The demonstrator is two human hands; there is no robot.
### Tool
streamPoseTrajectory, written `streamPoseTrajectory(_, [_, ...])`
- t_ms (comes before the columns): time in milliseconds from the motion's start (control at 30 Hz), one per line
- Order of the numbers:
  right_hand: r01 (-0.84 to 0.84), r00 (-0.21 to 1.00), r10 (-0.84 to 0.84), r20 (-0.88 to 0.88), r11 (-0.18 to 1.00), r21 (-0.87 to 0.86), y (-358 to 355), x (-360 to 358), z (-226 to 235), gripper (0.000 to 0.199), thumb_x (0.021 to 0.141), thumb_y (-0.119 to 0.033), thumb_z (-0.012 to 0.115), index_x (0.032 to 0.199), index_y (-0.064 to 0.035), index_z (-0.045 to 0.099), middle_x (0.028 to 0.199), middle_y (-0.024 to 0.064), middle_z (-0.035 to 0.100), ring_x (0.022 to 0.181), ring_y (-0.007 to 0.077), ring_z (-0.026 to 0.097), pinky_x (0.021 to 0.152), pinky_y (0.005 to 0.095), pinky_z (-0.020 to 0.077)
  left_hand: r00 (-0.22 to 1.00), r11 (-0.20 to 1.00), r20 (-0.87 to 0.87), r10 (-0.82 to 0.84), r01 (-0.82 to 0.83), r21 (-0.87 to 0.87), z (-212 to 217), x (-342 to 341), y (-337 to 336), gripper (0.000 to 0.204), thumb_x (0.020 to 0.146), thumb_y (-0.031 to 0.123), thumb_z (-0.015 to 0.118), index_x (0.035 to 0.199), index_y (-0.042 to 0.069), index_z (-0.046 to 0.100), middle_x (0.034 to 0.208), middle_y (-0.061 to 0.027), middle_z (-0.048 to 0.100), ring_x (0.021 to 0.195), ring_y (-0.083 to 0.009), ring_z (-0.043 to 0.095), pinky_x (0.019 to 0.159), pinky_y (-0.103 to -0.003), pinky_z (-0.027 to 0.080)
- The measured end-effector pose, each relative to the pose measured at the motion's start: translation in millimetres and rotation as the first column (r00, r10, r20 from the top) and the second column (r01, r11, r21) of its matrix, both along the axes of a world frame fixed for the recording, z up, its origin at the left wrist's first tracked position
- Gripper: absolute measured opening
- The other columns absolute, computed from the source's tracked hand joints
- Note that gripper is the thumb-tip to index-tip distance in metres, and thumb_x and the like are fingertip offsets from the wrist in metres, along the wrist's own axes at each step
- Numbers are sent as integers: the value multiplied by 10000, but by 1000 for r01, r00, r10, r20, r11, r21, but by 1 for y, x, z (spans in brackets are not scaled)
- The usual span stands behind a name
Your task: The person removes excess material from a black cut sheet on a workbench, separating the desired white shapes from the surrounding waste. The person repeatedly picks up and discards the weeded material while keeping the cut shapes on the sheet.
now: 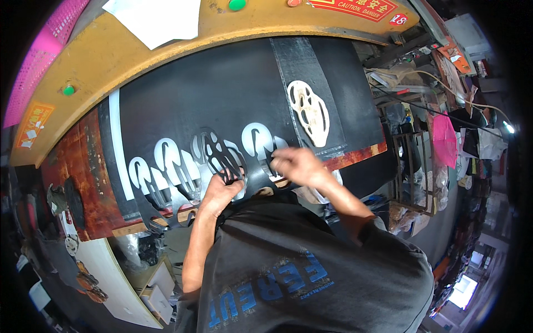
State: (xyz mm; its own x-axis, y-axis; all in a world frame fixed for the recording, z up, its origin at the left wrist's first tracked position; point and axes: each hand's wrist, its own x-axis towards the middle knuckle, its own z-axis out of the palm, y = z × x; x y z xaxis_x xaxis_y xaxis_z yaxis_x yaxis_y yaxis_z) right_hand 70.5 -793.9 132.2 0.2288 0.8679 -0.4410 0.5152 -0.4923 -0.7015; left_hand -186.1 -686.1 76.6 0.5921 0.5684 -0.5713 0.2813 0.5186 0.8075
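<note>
Nearest the camera, the person's dark grey shirt [311, 277] filled the lower frame, and both bare forearms reached up from it to the black sheet [222, 94] spread over the press bed. The left hand [219, 191] was closed in a pinch on the lower edge of a black cut-out piece [222, 155], lifting it clear of the sheet just above the near edge, apparently to free it from its hole. The right hand [294, 165], blurred, lay curled on the sheet just right of that piece, probably to hold the sheet down; whether it gripped anything could not be told. Left of the piece ran a row of white cut-out openings [161, 166]. Farther up the sheet sat a cream cutting die [310, 112], and beyond the sheet curved the yellow machine frame [111, 55].
</note>
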Motion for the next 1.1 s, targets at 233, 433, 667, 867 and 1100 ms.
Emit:
streamPoseTrajectory(233, [118,720,-309,-621,937,-330,24,-38,-35,357,987,-282,812,1150,17,706,776,-25,609,544,51,480,498,249,380,996,997,34,79,-79,16,-19,9,-8,154,969,57,574,1035,12,706,837,-11,671,734,-109,611,688,-293,506])
streamPoseTrajectory(433, [-35,767,-173,-617,950,-309,22,-39,-45,217,994,-254,793,1073,-78,694,790,-54,588,664,60,511,572,266,402,995,746,-61,81,-20,665,-26,26,-11,255,1059,192,554,985,-34,646,762,-245,680,706,-436,694,651,-471,520])
streamPoseTrajectory(667, [-98,890,49,-453,991,-86,14,-49,-57,208,1013,-183,735,1034,4,645,921,52,685,853,119,570,791,350,503,959,746,-255,123,80,661,-26,28,-1,440,1108,357,572,979,-57,649,784,-309,680,797,-550,677,663,-562,517])
streamPoseTrajectory(867, [-159,950,127,-286,983,-91,8,-51,-58,425,1011,-374,675,1161,23,658,1078,232,729,1044,375,699,940,455,517,916,643,-352,191,154,750,-27,26,5,475,1103,414,557,972,-32,653,745,-305,678,792,-545,686,673,-592,529])
streamPoseTrajectory(1100, [-156,962,98,-256,963,-217,-14,-42,-58,535,983,-442,694,1237,28,675,1237,266,719,1193,399,688,1010,468,520,776,605,-281,564,-158,780,-6,-12,53,540,1060,457,659,1094,-81,695,776,-235,740,716,-392,737,697,-494,565])
